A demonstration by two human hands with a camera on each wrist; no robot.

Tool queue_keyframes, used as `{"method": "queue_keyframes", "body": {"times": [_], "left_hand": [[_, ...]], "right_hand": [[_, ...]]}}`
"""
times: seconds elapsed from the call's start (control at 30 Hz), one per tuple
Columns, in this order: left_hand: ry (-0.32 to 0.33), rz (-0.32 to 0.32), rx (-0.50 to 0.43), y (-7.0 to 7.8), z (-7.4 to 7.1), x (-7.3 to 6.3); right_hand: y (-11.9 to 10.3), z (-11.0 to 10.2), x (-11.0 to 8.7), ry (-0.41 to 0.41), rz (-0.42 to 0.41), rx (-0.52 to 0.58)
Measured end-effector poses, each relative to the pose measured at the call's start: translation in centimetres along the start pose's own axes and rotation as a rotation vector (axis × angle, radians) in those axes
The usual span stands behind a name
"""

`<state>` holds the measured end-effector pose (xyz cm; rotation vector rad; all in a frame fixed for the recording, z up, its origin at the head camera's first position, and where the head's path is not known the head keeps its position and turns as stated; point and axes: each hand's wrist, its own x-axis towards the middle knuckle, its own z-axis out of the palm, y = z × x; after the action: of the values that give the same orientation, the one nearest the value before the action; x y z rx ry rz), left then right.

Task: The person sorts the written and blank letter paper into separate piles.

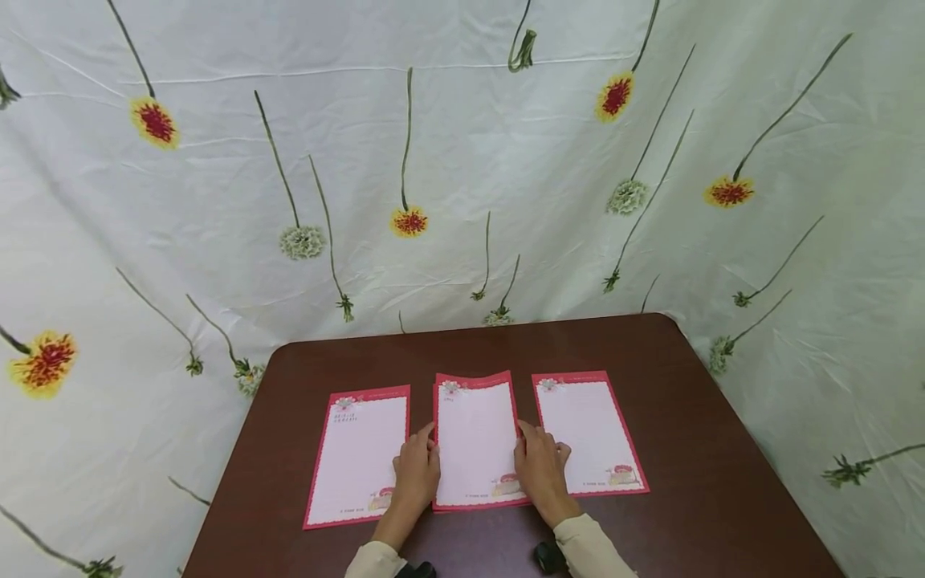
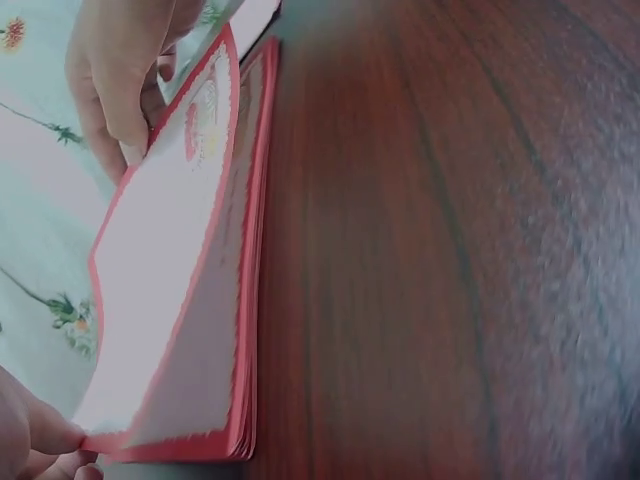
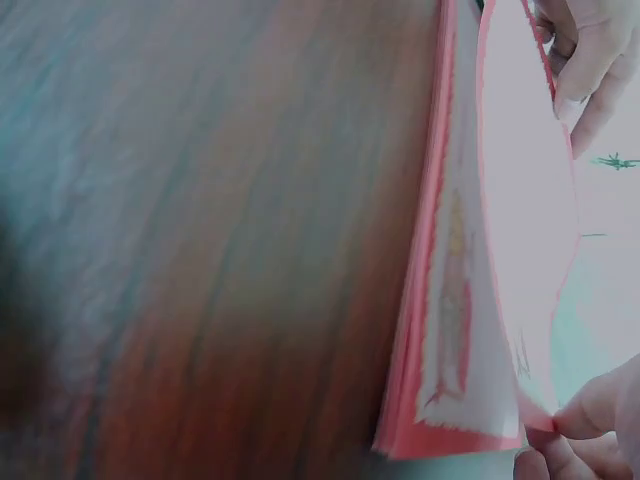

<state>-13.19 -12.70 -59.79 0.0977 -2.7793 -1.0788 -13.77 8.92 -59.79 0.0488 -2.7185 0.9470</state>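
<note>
- The left forearm (image 1: 376, 560) and right forearm (image 1: 588, 550) angle inward, toward the far edge of the tabletop (image 1: 730, 514).
- The left hand (image 1: 417, 468) pinches between thumb and fingertips.
- The right hand (image 1: 540, 464) pinches likewise, apart from the other.

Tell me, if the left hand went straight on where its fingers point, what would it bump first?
Probably the lifted middle sheet: the left hand pinches its left edge and points forward and slightly right, toward it. Whether it would slide over or under is unclear.
</note>
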Motion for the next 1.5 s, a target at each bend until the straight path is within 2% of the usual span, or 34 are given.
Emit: {"method": "queue_keyframes", "body": {"times": [0.17,0.27,0.47,0.63,0.73,0.83,0.97,1.1,1.3,1.5], "left_hand": [[0.020,-0.023,-0.033,-0.7,-1.2,0.0],[0.019,-0.056,-0.029,-1.3,-2.0,0.0],[0.066,-0.123,-0.031,-2.8,-3.7,-0.3],[0.104,-0.167,-0.013,-4.4,-5.6,-0.6],[0.124,-0.188,0.003,-5.5,-6.9,-0.8],[0.151,-0.181,0.020,-6.5,-8.2,-0.9],[0.167,-0.198,0.050,-7.8,-9.8,-0.9],[0.176,-0.240,0.081,-8.9,-11.1,-1.0],[0.206,-0.259,0.104,-9.6,-12.1,-0.9],[0.215,-0.261,0.128,-9.9,-12.6,-0.8]], "right_hand": [[-0.8,0.5,0.3,-0.004,-0.013,0.054],[-1.5,1.2,0.4,-0.015,-0.037,0.045],[-3.5,2.6,0.1,-0.022,-0.080,0.055],[-5.8,4.2,-0.1,-0.042,-0.088,0.089],[-7.4,5.2,-0.3,-0.081,-0.079,0.120],[-8.9,6.1,-0.5,-0.121,-0.071,0.132],[-10.8,7.4,-0.8,-0.144,-0.069,0.134],[-12.6,8.5,-1.1,-0.164,-0.081,0.150],[-14.4,9.7,-1.2,-0.182,-0.101,0.160],[-15.0,10.3,-1.2,-0.159,-0.140,0.141]]}}
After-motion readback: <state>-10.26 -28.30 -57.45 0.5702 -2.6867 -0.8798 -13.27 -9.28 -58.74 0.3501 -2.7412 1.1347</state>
